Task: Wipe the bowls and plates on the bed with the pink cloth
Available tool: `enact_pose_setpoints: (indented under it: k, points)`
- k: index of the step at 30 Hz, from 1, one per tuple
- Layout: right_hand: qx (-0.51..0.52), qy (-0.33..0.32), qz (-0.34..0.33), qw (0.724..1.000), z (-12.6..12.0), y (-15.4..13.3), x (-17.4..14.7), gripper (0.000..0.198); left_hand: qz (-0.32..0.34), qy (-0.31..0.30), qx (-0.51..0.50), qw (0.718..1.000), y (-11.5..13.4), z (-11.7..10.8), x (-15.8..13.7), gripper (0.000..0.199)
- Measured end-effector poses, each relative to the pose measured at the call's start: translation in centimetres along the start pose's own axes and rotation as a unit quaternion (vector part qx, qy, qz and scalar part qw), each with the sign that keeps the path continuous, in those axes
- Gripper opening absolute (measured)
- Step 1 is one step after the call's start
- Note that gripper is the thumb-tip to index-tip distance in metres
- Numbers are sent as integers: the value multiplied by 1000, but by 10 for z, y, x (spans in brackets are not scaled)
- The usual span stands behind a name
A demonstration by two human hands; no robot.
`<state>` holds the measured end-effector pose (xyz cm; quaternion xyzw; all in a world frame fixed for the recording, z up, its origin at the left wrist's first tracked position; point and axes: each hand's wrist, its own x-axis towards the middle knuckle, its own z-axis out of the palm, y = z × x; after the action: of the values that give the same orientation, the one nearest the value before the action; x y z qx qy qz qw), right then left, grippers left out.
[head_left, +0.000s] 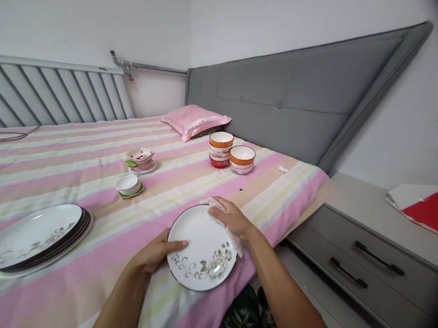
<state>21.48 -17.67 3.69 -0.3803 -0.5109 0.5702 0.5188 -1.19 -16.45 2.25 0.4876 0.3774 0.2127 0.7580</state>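
A round white plate with a dark rim and grey-brown flowers is held over the near edge of the bed. My left hand grips its left side, the thumb lying on the face and the other fingers hidden beneath. At the upper right rim, my right hand pinches a pale pink cloth around the plate's edge. Part of the cloth hangs down along the right rim. To the left on the bed lies a stack of large oval plates with a matching flower pattern.
Stacked orange-rimmed bowls and another such bowl stand near the headboard. Small white dishes and pink dishes sit mid-bed. A pink pillow lies behind. At right is a grey nightstand.
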Motion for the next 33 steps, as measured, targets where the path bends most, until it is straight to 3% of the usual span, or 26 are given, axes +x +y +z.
enact_pose_setpoints:
  k: [6,14,19,24,28,33]
  points:
    - [1,-121,54,991,8,3,-4,43,-36,-50,24,998,-3,-3,-1,45]
    - [-110,-200,31,973,24,7,-2,33,-87,-99,35,991,-6,-1,-3,46]
    - [-113,-180,25,977,23,9,2,36,-63,-103,10,993,-4,1,-2,44]
    - [-26,-138,70,988,19,13,4,43,-56,-76,-7,996,0,-3,0,45]
    - [26,-91,85,992,15,14,6,44,-43,-24,-24,999,1,-10,1,44]
    - [68,13,80,994,9,18,12,43,-18,53,-64,996,1,-11,6,50]
